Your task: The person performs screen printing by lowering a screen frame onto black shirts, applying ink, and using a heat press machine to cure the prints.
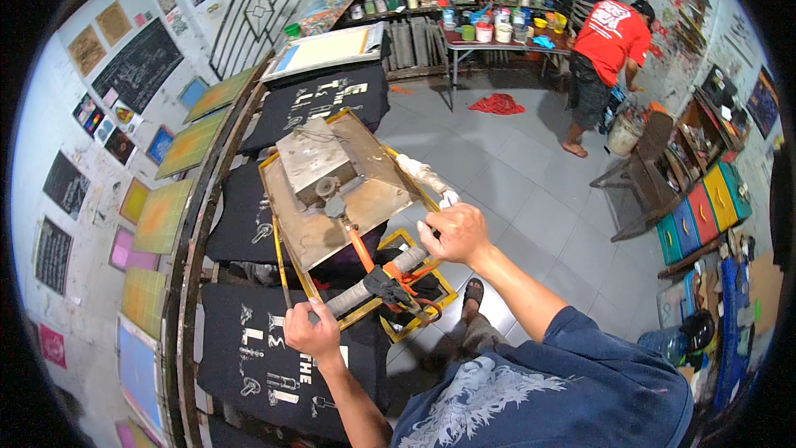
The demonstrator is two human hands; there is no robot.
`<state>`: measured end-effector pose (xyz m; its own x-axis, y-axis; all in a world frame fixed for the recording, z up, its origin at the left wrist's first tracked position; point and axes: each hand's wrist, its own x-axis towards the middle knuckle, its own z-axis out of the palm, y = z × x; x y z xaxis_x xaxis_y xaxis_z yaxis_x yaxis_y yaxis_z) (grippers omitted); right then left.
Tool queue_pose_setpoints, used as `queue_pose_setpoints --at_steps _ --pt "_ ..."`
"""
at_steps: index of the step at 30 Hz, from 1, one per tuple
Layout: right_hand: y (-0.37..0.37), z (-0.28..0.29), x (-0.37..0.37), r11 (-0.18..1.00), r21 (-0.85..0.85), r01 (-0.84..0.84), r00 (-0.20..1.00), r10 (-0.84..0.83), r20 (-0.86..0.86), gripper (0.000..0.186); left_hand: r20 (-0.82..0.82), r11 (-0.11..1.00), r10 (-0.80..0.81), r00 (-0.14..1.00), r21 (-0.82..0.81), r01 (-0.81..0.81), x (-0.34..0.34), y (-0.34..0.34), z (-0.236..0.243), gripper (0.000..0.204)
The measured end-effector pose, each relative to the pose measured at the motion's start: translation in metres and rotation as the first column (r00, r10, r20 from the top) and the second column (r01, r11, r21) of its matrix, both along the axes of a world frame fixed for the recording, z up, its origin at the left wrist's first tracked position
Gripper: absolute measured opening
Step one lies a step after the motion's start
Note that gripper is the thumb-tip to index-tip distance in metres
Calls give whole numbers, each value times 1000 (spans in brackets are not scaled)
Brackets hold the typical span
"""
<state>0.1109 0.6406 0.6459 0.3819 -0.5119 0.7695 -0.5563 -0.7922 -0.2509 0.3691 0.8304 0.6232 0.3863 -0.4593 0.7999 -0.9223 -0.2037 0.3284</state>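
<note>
A flash dryer [373, 199], a broad metal panel with a box on top, sits in a yellow metal frame in front of me. Its crossbar [348, 299] is wrapped in grey tape, and an orange cable [361, 250] runs down to it. My left hand [313, 332] is closed round the near left end of that bar. At the right side my right hand [458, 234] curls closed on the frame, by a white-wrapped part [421, 172]. Beneath and beside the dryer lie black printed T-shirts [224, 332], partly hidden by the panel.
A screen frame [327, 51] rests beyond the shirts. Tilted panels [166, 216] line the left rail. Back right, a person in a red shirt [609, 37] bends near a bucket [626, 133]. A table [452, 43] holds paint tubs; a red cloth [496, 104] lies on the floor.
</note>
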Motion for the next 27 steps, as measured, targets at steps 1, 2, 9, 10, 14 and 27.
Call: queue_pose_setpoints --at_steps 1,2,9,10,14,27 --pt "0 1 0 1000 2 0 1000 0 -2 30 7 1000 1 1000 -5 -1 1 0 -1 23" --pt "0 1 0 1000 3 1 1000 -1 -5 30 13 1000 1 1000 -9 -1 1 0 -2 23" --pt "-1 -7 -1 1000 -14 6 998 -5 58 31 9 1000 12 1000 15 -12 2 2 -7 26" --pt "-2 -6 1 1000 -15 -1 998 2 65 31 7 999 24 1000 21 -24 2 2 -6 26" --pt "1 -3 -4 999 47 -3 999 1 47 31 -8 999 30 1000 14 -30 -1 1 -4 28" --pt "5 27 -20 896 442 -42 958 162 -238 63 -173 984 98 980 161 -70 8 8 -2 31"
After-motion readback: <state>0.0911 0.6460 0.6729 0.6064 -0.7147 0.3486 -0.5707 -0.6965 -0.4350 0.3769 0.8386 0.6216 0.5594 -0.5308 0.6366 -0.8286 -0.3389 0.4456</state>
